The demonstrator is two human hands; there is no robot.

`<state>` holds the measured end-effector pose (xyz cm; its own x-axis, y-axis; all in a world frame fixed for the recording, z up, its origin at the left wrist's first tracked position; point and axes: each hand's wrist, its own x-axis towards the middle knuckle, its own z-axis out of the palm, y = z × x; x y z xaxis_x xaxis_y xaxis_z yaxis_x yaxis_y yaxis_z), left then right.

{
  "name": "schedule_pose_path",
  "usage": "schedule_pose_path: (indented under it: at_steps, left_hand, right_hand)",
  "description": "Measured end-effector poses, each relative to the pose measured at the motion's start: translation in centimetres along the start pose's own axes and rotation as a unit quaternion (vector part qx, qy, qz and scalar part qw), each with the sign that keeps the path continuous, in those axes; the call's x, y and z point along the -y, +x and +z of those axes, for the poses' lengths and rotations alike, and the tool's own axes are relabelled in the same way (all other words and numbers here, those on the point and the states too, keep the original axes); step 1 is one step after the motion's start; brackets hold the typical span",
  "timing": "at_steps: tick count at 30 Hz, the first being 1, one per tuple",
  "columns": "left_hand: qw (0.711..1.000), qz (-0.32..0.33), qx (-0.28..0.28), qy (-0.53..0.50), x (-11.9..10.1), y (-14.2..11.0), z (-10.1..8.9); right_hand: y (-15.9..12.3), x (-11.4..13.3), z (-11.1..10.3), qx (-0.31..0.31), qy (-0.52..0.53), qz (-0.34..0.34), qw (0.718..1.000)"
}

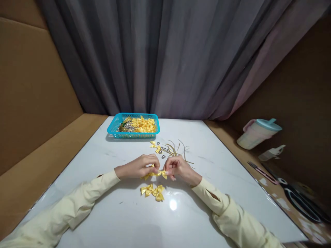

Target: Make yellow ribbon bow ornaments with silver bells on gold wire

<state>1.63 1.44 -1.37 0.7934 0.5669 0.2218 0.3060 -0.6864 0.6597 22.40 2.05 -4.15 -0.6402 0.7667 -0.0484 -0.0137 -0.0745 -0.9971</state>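
The person wore a garment with long sleeves, and its cloth was of a pale yellow, near to cream. The left sleeve [80, 203] was loose and had many soft folds along the forearm; it ended in a narrow cuff [111, 177] at the wrist, with a small dark opening [100, 176] close behind it. The right sleeve [232, 213] was of the same plain colour, also wrinkled and rather wide, and near its cuff [201, 188] there was a longer slit [213, 195], dark inside. The left hand [141, 166] and the right hand [182, 169] were both bare, with slender fingers.
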Motion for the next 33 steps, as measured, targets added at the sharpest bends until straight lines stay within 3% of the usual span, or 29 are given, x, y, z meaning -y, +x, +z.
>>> schedule_pose_path:
  at_steps: [10,25,33]
  left_hand:
    - [0.995,-0.097,-0.014,-0.016,0.9,-0.3,-0.2]
    - [0.994,-0.067,-0.046,-0.071,1.0,-0.5,1.2]
    - [0.991,-0.110,-0.017,-0.069,1.2,-0.5,0.3]
  right_hand:
    - [0.7,-0.1,-0.4,-0.008,0.015,-0.016,1.000]
    - [0.6,-1.6,0.2,-0.030,0.030,-0.007,0.999]
    - [0.7,-1.2,0.0,-0.002,-0.068,0.001,0.998]
